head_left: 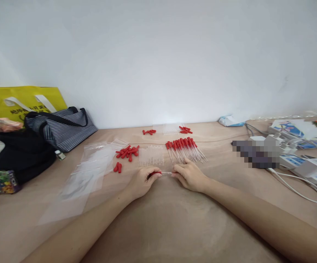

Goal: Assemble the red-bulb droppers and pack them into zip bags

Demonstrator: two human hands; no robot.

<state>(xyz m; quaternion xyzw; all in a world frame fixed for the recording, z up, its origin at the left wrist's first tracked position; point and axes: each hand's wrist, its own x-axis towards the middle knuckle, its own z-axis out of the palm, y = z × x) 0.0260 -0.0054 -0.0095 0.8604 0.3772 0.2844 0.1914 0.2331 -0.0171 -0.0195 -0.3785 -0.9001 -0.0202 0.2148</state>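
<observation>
Lying nearest the left forearm, flat translucent plastic bags [77, 179] sit to the side, apart from the small parts. Next, two red rubber bulbs [119, 168] touch each other just nearer the person than a loose heap of red bulbs [130, 158]; that heap is unsorted, presumably because single bulbs can be picked out in any order. Left hand [142, 181]: thumb and fingers pinched round a red bulb [159, 172], mostly hidden in the grip. Beyond it, a row of thin, clear tubes [150, 156] lies side by side, likely spaced so that one lifts away without disturbing its neighbours. Between the hands, a slender clear tube [167, 173] spans the gap roughly level, its left end at the bulb; gripping at both ends probably keeps the two in line. Right hand [189, 176]: thumb and fingertips pinched on the tube's right end. Just beyond that hand, red-capped clear droppers [185, 142] lie in a close fan, bulbs away from the person and tips nearer; the shared direction presumably keeps them tidy. Well apart at far right, white charging cables [297, 186] lie tangled on the brown tabletop [158, 226].
</observation>
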